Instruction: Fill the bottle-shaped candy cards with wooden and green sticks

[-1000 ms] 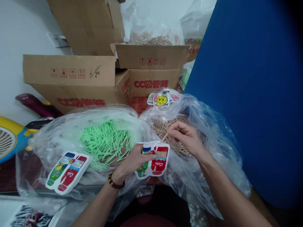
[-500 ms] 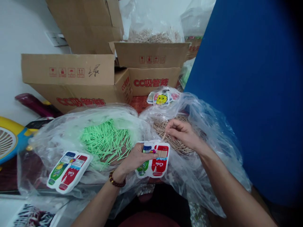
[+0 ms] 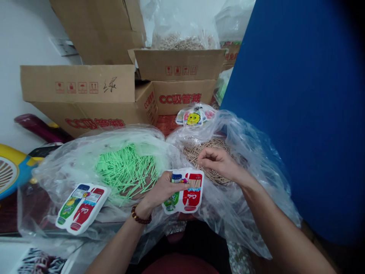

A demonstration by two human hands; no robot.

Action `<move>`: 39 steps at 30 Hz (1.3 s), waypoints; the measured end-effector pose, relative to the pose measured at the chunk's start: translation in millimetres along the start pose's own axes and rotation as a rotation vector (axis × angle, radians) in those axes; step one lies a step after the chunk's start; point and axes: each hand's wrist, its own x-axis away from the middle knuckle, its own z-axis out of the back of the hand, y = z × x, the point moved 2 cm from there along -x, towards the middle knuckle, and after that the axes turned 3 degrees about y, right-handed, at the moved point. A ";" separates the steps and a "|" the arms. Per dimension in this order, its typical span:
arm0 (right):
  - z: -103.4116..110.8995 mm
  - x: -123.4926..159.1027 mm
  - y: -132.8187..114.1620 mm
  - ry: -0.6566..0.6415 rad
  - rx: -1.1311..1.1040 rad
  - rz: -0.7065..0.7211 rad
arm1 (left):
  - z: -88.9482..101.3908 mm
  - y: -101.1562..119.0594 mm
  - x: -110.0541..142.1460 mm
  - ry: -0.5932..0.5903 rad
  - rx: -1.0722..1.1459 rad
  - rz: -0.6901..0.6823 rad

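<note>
My left hand (image 3: 162, 192) is closed around a candy pouch (image 3: 192, 201) printed with a green bottle and a red Cola bottle. Brown sticks show through the pouch's window near my thumb. My right hand (image 3: 218, 161) is just above and right of the pouch, over a pile of brown candy sticks (image 3: 191, 153) in a clear plastic bag. Its thumb and index finger are pinched together; whether anything is between them I cannot make out. Left of the hands, green candy sticks (image 3: 125, 167) lie in another clear bag.
A second bottle-print pouch (image 3: 81, 207) lies on the plastic at left. Open cardboard boxes (image 3: 99, 110) stand behind the bags, near smiley-face packets (image 3: 194, 118). A blue panel (image 3: 285, 95) rises on the right. A yellow and blue fan (image 3: 14, 169) sits at the left edge.
The brown stick that my right fingers held at the pouch's top is no longer visible in them. My left hand keeps its grip on the pouch. The view has shifted slightly.
</note>
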 end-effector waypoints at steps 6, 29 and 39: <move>-9.0 2.0 -5.9 -0.097 0.115 0.199 | -2.3 4.8 0.6 0.029 0.017 -0.004; -57.2 -15.0 -1.5 -0.093 0.021 0.055 | 40.8 4.4 24.1 0.319 0.084 -0.127; -55.7 3.6 72.1 0.036 0.418 -0.140 | 22.2 -61.4 27.8 0.698 -0.645 -0.462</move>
